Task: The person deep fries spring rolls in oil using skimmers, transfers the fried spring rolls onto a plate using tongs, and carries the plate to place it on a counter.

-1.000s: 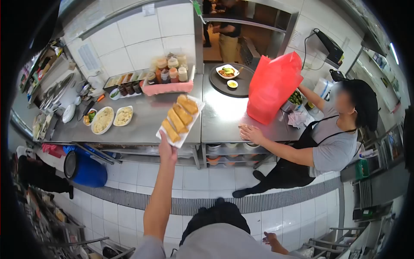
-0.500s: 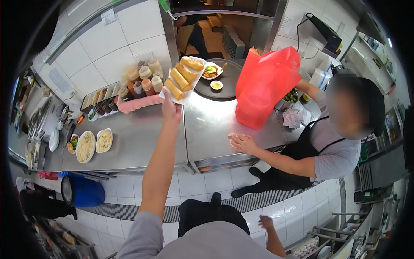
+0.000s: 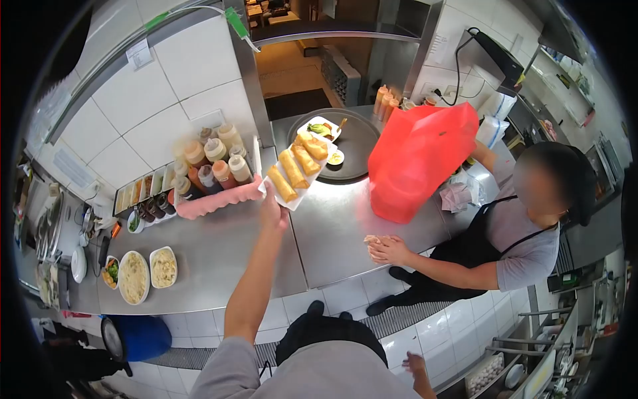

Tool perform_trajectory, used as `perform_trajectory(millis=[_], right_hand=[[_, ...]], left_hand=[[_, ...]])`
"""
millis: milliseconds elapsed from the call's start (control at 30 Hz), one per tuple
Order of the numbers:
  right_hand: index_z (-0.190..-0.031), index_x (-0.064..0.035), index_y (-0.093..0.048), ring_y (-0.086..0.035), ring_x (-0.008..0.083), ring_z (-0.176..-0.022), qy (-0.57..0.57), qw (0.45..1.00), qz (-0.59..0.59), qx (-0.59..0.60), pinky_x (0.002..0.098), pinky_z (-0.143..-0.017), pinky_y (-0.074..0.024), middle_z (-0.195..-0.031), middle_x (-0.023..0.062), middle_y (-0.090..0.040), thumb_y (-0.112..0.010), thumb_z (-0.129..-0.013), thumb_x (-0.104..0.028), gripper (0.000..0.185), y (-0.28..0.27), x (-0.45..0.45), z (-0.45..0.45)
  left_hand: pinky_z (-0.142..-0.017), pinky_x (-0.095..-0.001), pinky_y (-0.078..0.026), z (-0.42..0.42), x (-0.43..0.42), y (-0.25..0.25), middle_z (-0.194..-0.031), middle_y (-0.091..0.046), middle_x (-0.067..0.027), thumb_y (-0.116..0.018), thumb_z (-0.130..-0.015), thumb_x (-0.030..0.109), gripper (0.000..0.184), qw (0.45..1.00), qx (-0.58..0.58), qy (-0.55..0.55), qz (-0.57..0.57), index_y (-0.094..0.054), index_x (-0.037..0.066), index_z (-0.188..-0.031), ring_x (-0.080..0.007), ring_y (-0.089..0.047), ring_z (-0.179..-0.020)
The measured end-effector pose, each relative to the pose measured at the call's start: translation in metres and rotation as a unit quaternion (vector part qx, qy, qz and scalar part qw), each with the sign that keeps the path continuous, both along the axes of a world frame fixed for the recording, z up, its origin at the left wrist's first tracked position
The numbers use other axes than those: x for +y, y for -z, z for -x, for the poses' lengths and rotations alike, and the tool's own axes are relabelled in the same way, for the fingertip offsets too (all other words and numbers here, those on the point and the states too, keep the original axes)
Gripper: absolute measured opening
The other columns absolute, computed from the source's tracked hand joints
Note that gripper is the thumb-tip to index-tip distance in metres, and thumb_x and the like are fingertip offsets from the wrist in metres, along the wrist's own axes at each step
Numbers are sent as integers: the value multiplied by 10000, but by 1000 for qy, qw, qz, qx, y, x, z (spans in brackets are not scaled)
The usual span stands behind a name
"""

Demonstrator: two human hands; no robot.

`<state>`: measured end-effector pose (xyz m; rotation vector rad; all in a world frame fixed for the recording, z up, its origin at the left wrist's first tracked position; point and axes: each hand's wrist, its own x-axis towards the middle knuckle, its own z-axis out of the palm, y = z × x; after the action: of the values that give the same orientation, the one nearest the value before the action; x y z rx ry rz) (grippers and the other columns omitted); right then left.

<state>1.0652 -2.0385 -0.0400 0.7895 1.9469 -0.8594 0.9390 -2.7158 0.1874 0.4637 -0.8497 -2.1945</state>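
Note:
My left hand (image 3: 271, 211) is closed on the near edge of a white plate (image 3: 315, 183) carrying several golden fried rolls (image 3: 293, 167). The plate is held above the steel counter and overlaps the near left of a round dark tray (image 3: 355, 126) in my view. On that tray are a white dish (image 3: 324, 128) of food with green slices on top and a small cup of pale sauce (image 3: 335, 159), both partly covered by the plate. Low by my side hangs my right hand (image 3: 415, 364), with loose fingers and nothing in them.
A co-worker (image 3: 492, 233) stands at right beside a tall red bag (image 3: 419, 163). Left of my plate is a bin of squeeze bottles (image 3: 222, 159) with a pink cloth (image 3: 219, 201) along its front. Dishes of pale food (image 3: 135, 279) sit farther left; a blue barrel (image 3: 143, 342) stands below.
My view has shifted closer to the counter and pass window. The plate in my left hand now overlaps more of the tray and its dish. My right hand stays low at my side.

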Motion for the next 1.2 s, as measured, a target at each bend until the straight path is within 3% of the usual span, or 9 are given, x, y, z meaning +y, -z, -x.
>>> perform_trajectory(millis=[33,100,167,333,433,600,1000,1100,1200], right_hand=[[-1093,-94,-580,-665,188,-701,58,995,24,-74,354,-565,-520,-846,99,-683,-512,-937,-438,384,17,13,-22],[-1097,-71,-583,-676,261,-725,-190,982,15,10,404,-563,-501,-978,168,-685,-500,-951,-414,381,32,31,-74],[-1088,-62,-586,-674,255,-717,-247,969,-10,30,397,-568,-504,-959,159,-686,-508,-948,-413,385,10,13,-93],[-1065,-40,-593,-670,241,-696,-211,976,-11,52,379,-581,-511,-910,134,-689,-529,-941,-411,396,-14,-33,-80],[-1071,-35,-602,-668,220,-659,59,998,2,-23,335,-537,-504,-877,124,-683,-540,-934,-416,409,-5,-60,-41],[-1136,-64,-599,-665,176,-674,-26,992,48,113,298,-542,-486,-855,87,-682,-562,-915,-396,400,-38,-108,17],[-1097,-54,-613,-678,180,-689,-156,977,55,136,294,-542,-491,-869,93,-689,-613,-899,-358,363,-38,-155,50],[-1101,-54,-612,-678,184,-687,-156,979,46,121,299,-542,-495,-871,95,-691,-611,-899,-367,372,-40,-150,43],[-1105,-55,-612,-678,186,-689,-137,985,34,95,302,-543,-498,-872,98,-691,-601,-904,-381,383,-43,-140,29]], left_hand=[[-938,-353,-502,-1,-6,8,-1373,-465,-79,-472,-951,494,645,1000,-2,0,-1,-324,55,-1400,-227,-517,-1217],[-940,-351,-498,0,-18,31,-1357,-481,-77,-467,-956,488,614,999,-11,35,-16,-361,60,-1383,-223,-524,-1205],[-943,-346,-492,0,-13,29,-1331,-504,-81,-481,-954,479,610,999,-1,26,-24,-380,40,-1366,-224,-534,-1190],[-954,-350,-483,2,-8,49,-1291,-528,-101,-537,-938,453,624,996,-14,-3,-87,-413,-23,-1321,-226,-545,-1172],[-918,-344,-503,-7,-12,67,-1258,-540,-108,-560,-926,456,630,995,-36,-7,-96,-436,-45,-1288,-214,-567,-1133],[-837,-323,-534,-29,-21,94,-1170,-577,-101,-576,-911,480,645,989,-115,24,-93,-458,-53,-1254,-188,-616,-1029],[-603,-302,-503,-46,-62,130,-880,-624,-66,-561,-908,531,610,956,-272,110,-19,-591,-62,-1045,-136,-610,-729],[-555,-315,-489,-38,-65,104,-824,-608,-61,-566,-901,542,619,945,-305,115,26,-606,-69,-992,-137,-586,-678],[-553,-347,-484,-21,-79,105,-786,-595,-59,-559,-902,547,621,895,-416,132,87,-621,-69,-943,-153,-583,-685]])
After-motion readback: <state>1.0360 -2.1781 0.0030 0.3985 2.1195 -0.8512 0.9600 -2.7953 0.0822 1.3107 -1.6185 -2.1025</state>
